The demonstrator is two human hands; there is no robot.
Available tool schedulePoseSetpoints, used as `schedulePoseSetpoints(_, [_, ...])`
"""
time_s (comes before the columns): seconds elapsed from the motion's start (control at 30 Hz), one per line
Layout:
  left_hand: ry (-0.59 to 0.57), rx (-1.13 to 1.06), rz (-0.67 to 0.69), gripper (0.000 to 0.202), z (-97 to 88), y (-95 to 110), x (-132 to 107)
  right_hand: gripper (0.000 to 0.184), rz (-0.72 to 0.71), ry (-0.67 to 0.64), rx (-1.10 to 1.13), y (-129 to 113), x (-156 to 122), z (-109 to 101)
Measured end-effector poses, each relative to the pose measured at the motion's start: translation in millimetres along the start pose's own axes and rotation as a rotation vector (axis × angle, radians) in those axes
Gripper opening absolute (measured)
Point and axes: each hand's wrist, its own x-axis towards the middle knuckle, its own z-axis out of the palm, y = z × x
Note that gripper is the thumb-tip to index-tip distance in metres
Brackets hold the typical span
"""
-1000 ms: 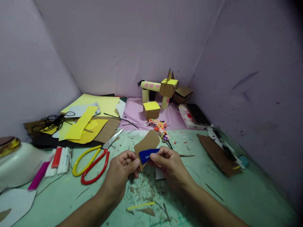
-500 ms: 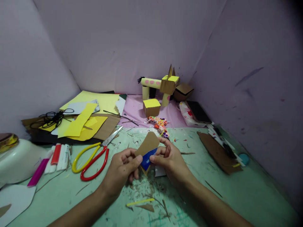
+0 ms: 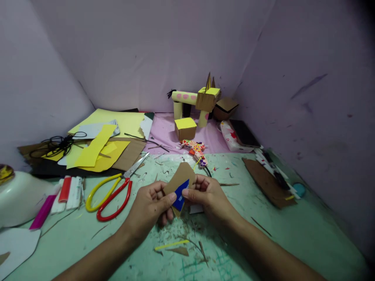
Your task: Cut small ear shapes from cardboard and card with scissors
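Observation:
Low in the middle of the view, my left hand pinches the lower left edge of a small brown cardboard piece. My right hand is closed on a small blue object with white print and presses it against the cardboard's face. Both hands hover just above the green cutting mat. Brown cardboard scraps and a yellow strip lie under them.
Red and yellow scissors lie left of my hands, beside glue sticks. Yellow paper and cardboard sheets are piled at back left. A cardboard animal figure, a small box, a patterned glue gun and a phone sit behind.
The blue object has turned from lying across the cardboard's lower edge to standing more upright against its face. Both hands have drawn closer together. The view has tilted slightly.

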Motion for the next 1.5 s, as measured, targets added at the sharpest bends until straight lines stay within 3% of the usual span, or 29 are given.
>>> schedulePoseSetpoints(0.4, [-0.025, -0.147, -0.069, 0.026, -0.7, 1.2, 1.8, 0.028, 0.14, -0.043, 0.048, -3.1, 2.8, 4.6])
schedulePoseSetpoints(0.73, [-0.017, -0.107, -0.046, 0.026, -1.8, -1.6, 1.7, 0.028, 0.184, -0.006, 0.132, -6.5, 4.2, 7.5])
schedulePoseSetpoints(1.3, [-0.057, -0.096, -0.048, 0.027, -0.5, 2.1, -0.6, 0.03, 0.187, 0.086, 0.107, -10.4, 3.3, 11.7])
schedulePoseSetpoints(1.5, [-0.054, -0.064, -0.03, 0.025, -3.0, 0.1, -0.9, 0.022, 0.155, 0.009, 0.081, -7.0, 1.7, 7.0])
